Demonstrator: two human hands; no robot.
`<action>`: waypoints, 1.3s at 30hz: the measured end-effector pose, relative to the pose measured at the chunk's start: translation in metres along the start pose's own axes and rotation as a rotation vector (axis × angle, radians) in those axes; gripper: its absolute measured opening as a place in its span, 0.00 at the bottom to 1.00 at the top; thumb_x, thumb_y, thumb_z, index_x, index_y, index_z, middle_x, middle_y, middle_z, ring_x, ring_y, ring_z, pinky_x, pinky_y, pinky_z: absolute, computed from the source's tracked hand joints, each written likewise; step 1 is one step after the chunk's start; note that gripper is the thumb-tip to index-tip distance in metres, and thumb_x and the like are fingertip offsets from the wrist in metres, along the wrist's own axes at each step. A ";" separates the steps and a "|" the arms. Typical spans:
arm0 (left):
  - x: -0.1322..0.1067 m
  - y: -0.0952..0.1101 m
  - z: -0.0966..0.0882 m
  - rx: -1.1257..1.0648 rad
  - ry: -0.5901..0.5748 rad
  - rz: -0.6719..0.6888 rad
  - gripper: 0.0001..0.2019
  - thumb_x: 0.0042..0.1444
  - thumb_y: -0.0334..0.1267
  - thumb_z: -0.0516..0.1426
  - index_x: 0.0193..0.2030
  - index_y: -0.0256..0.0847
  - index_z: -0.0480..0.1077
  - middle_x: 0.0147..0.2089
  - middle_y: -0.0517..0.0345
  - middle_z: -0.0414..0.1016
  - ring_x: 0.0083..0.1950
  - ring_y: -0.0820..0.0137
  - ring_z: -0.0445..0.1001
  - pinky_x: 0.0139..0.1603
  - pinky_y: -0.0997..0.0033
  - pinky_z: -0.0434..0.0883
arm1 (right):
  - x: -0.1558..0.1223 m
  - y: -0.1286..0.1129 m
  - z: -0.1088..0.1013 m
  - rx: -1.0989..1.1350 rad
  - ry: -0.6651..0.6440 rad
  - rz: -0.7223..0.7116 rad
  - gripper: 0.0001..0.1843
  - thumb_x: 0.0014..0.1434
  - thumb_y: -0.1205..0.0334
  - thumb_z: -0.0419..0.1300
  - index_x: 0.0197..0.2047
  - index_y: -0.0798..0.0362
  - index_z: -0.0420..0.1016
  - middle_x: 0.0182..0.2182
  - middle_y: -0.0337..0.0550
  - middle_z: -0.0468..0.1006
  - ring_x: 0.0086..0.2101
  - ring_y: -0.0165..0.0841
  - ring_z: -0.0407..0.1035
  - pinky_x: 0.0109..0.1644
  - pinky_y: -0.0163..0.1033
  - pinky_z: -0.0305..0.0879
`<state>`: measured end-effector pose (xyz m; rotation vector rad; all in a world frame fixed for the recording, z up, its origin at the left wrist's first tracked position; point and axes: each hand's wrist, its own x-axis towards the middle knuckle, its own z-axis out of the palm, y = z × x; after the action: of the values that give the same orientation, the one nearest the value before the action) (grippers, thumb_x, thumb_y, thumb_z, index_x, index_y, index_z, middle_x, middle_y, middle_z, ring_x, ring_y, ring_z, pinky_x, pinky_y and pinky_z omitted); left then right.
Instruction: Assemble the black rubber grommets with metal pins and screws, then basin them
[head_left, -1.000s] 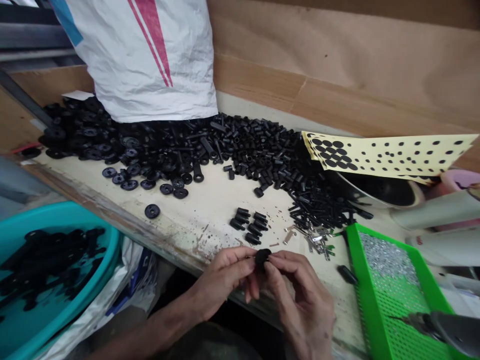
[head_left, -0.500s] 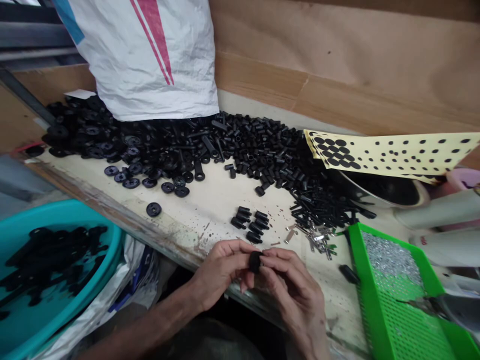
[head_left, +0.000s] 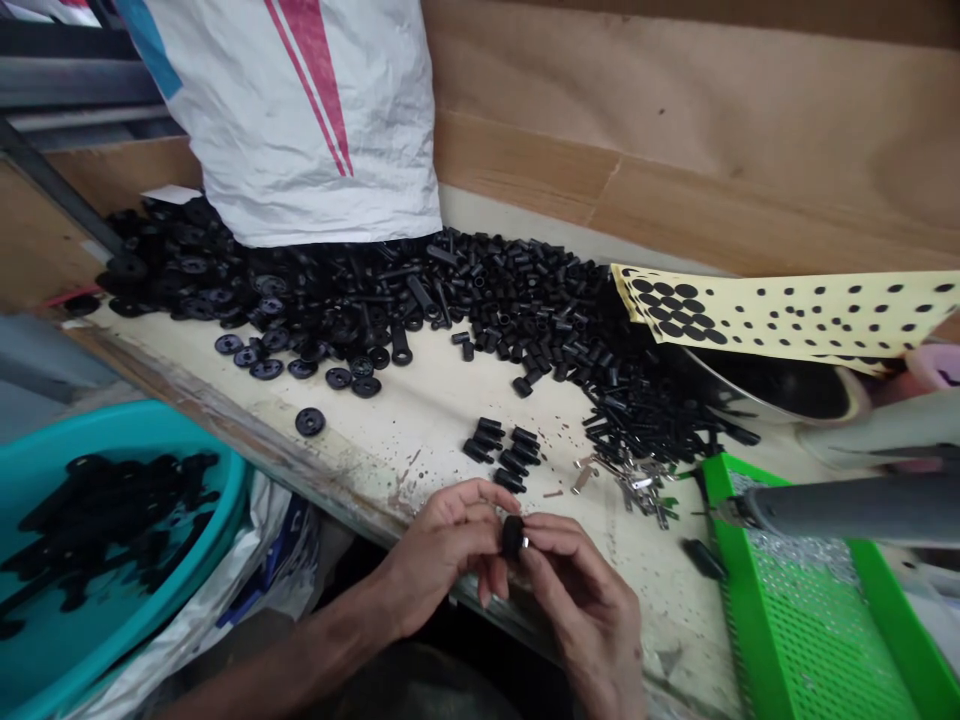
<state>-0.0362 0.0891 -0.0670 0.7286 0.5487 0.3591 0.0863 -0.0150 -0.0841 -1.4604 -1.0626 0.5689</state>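
Near the table's front edge, my left hand [head_left: 459,540] pinches a small black round part [head_left: 512,538] between thumb and fingers. My right hand [head_left: 589,590] is closed at the other side of it, fingertips and thumb on a small shiny metal piece [head_left: 525,542] that shows against the black part. How the two pieces join is hidden by the fingers. Just beyond my hands, several short black cylinders [head_left: 514,460] lie in two rows. Thin metal strips [head_left: 645,485] are heaped to the right of them.
Piles of black discs [head_left: 266,340], black sleeves [head_left: 525,290] and thin pins [head_left: 637,420] spread below a white sack [head_left: 322,130]. A teal basin [head_left: 232,490] of black parts stands left. Rightward are a green basket [head_left: 739,600], a grey screwdriver-like tool [head_left: 840,505], a bowl [head_left: 780,400] and a yellow sticker sheet [head_left: 795,310].
The black part has turned in my fingers, and a shiny metal piece now shows at its right side. The grey tool has swung up and left over the green basket.
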 end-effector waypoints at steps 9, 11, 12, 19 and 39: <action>0.005 0.028 -0.019 1.114 0.326 0.486 0.09 0.61 0.31 0.55 0.48 0.38 0.71 0.41 0.53 0.73 0.40 0.67 0.71 0.39 0.68 0.70 | -0.005 -0.003 -0.013 -0.060 0.125 0.011 0.06 0.57 0.67 0.64 0.36 0.46 0.79 0.38 0.40 0.79 0.40 0.28 0.75 0.42 0.26 0.72; 0.016 0.031 -0.028 1.409 0.313 0.695 0.13 0.61 0.26 0.53 0.51 0.38 0.70 0.48 0.50 0.70 0.49 0.63 0.68 0.48 0.63 0.69 | -0.005 -0.004 -0.016 -0.061 0.119 -0.004 0.06 0.57 0.67 0.64 0.37 0.46 0.79 0.38 0.40 0.79 0.40 0.28 0.76 0.42 0.26 0.72; 0.021 0.032 -0.032 1.515 0.266 0.738 0.14 0.61 0.25 0.52 0.52 0.37 0.69 0.49 0.49 0.69 0.51 0.62 0.66 0.50 0.61 0.68 | -0.005 -0.004 -0.017 -0.063 0.116 0.000 0.06 0.58 0.67 0.63 0.37 0.46 0.79 0.38 0.40 0.79 0.40 0.28 0.76 0.43 0.26 0.72; 0.033 0.026 -0.042 1.708 0.147 0.748 0.08 0.63 0.25 0.50 0.40 0.36 0.69 0.42 0.50 0.68 0.46 0.61 0.65 0.48 0.59 0.68 | -0.009 0.000 -0.023 -0.083 0.141 0.057 0.02 0.57 0.64 0.64 0.34 0.50 0.79 0.36 0.44 0.80 0.39 0.32 0.76 0.42 0.29 0.73; -0.004 0.017 -0.006 -0.069 -0.067 0.003 0.16 0.50 0.34 0.66 0.46 0.36 0.71 0.35 0.57 0.73 0.20 0.81 0.65 0.17 0.81 0.59 | 0.015 -0.035 -0.014 0.151 0.164 0.460 0.10 0.48 0.54 0.71 0.30 0.51 0.80 0.28 0.41 0.80 0.28 0.30 0.74 0.32 0.29 0.73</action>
<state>-0.0444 0.1024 -0.0569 0.6726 0.4694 0.3539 0.0947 -0.0127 -0.0443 -1.5932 -0.5410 0.8181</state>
